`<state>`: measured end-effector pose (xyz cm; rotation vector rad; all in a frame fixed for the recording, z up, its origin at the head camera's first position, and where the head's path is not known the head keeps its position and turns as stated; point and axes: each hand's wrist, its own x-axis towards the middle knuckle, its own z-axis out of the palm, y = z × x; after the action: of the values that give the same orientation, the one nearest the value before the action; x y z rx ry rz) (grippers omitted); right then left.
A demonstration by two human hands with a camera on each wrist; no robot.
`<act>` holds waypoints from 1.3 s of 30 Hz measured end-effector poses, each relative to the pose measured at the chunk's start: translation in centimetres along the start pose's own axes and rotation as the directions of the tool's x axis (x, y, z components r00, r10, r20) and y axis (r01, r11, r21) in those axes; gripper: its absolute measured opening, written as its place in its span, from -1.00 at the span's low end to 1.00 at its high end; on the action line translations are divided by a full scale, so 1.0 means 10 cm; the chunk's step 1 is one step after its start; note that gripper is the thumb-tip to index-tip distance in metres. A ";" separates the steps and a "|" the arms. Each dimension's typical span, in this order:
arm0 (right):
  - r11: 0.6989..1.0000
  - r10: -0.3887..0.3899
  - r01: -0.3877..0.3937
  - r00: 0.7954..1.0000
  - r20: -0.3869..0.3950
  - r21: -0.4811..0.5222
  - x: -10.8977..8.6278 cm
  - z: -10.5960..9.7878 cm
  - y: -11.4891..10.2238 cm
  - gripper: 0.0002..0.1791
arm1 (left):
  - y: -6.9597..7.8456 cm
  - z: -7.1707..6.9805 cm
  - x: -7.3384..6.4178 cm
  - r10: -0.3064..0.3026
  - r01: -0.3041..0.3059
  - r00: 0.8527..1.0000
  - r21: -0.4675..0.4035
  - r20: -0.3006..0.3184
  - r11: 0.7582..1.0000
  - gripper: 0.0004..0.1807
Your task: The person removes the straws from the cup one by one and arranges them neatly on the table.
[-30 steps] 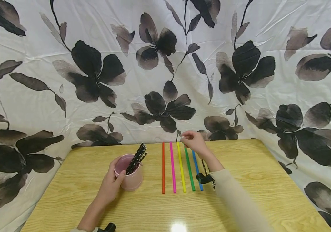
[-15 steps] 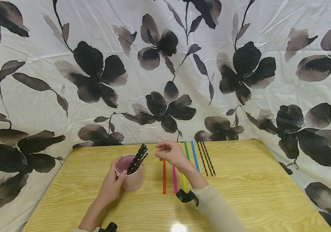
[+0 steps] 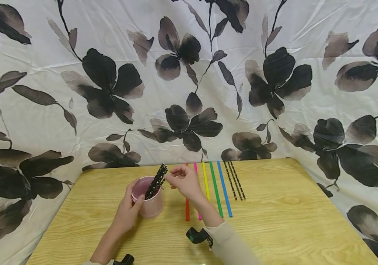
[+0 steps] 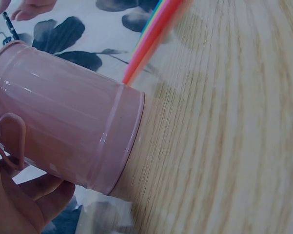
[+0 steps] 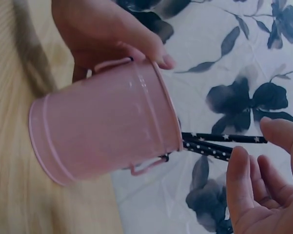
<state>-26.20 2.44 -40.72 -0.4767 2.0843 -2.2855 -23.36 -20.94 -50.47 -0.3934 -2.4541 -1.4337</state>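
Note:
A pink pail [image 3: 151, 208] with small side handles stands on the table, and my left hand [image 3: 126, 215] grips it, thumb over the rim. Black patterned straws [image 3: 156, 183] lean in it, their tops sticking out to the right. My right hand [image 3: 186, 184] is beside those tops. In the right wrist view its thumb and forefinger stand apart near the ends of the straws [image 5: 224, 138], which carry white stars and dots; nothing is pinched. The left wrist view shows the pail's side [image 4: 63, 107] and my fingers [image 4: 53, 195] round it.
Right of the pail lies a row of straws: red [image 3: 187, 210], pink [image 3: 199, 214], yellow [image 3: 205, 180], green [image 3: 216, 191] and blue [image 3: 224, 191]. Three black patterned straws [image 3: 235, 182] end the row. A floral cloth [image 3: 182, 88] hangs behind the wooden table [image 3: 285, 206].
My right hand has moved left from above the straw row to the tops of the straws in the pail. My left hand and the pail have stayed put.

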 end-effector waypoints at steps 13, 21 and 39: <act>1.000 -0.028 0.028 0.993 -0.112 0.000 0.10 0.17 0.21 -0.73 | -0.01 0.01 0.02 -0.001 0.001 1.000 0.029 -0.017 1.000 -0.38; 0.999 -0.018 0.016 0.996 -0.092 -0.028 0.08 0.18 0.33 -0.83 | -0.01 0.02 -0.01 0.003 -0.003 1.000 0.007 -0.012 1.000 -0.38; 0.996 -0.081 0.080 0.996 -0.023 -0.036 -0.07 0.25 0.24 -0.85 | -0.02 0.02 0.00 0.007 -0.006 1.000 0.034 -0.027 0.999 -0.40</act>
<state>-25.45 -0.10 -43.02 -0.5467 2.1587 -2.3123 -23.42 -20.82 -50.70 -0.3721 -2.4504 -1.3838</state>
